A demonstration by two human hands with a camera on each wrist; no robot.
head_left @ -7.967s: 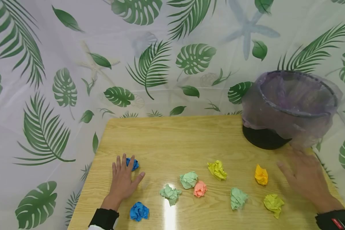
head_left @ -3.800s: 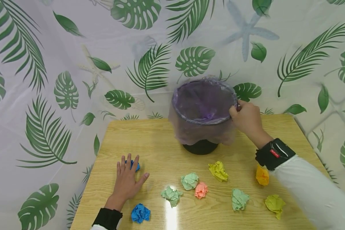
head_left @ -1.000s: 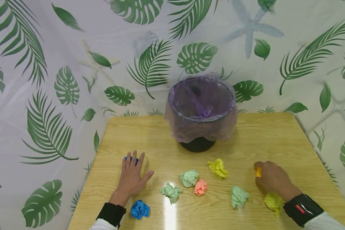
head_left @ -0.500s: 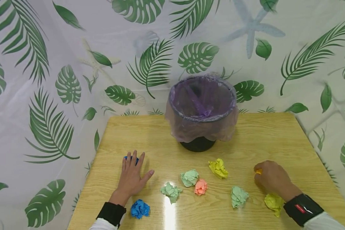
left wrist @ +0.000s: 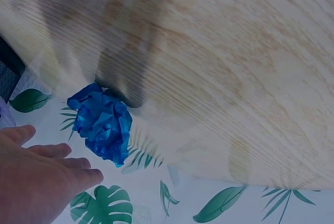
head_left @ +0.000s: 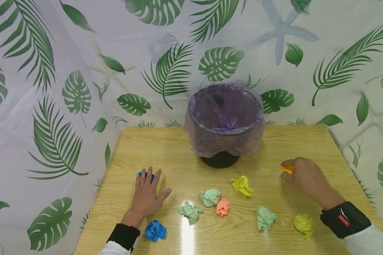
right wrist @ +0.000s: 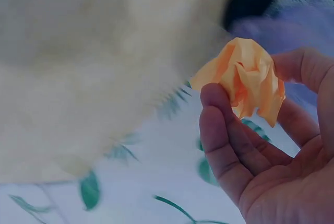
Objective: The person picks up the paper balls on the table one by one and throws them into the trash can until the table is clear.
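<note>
– Your right hand (head_left: 306, 180) is pinching the orange ball (right wrist: 250, 78) between thumb and fingers, leaving it partly showing.

– And where are you holding that ball?

– At the right of the scene, apparently just over the table (head_left: 156, 152). It is sitting to the right of the bin (head_left: 219, 160) and nearer than it, well apart from the rim.

– What is your left hand (head_left: 146, 198) doing?

– You are spreading it flat at the left, fingers straight and thumb out, gripping nothing. Its fingers are partly covering the far blue ball (left wrist: 102, 125) in the head view; whether you are touching it, we cannot tell. The near blue ball (head_left: 155, 231) is lying just to the right of that wrist.

– Which others are lying before you?

– Between your hands, the left green ball (head_left: 190, 213), then the middle green ball (head_left: 210, 197) with the pink ball (head_left: 222, 207) right beside it. The far yellow ball (head_left: 242, 187) is resting beyond them, to the right. Nearer your right arm, the right green ball (head_left: 265, 218) and the near yellow ball (head_left: 304, 226) are lying apart.

– And the bin?

– It is standing upright at the far middle, a purple bag (head_left: 225, 143) draping over its rim.
</note>
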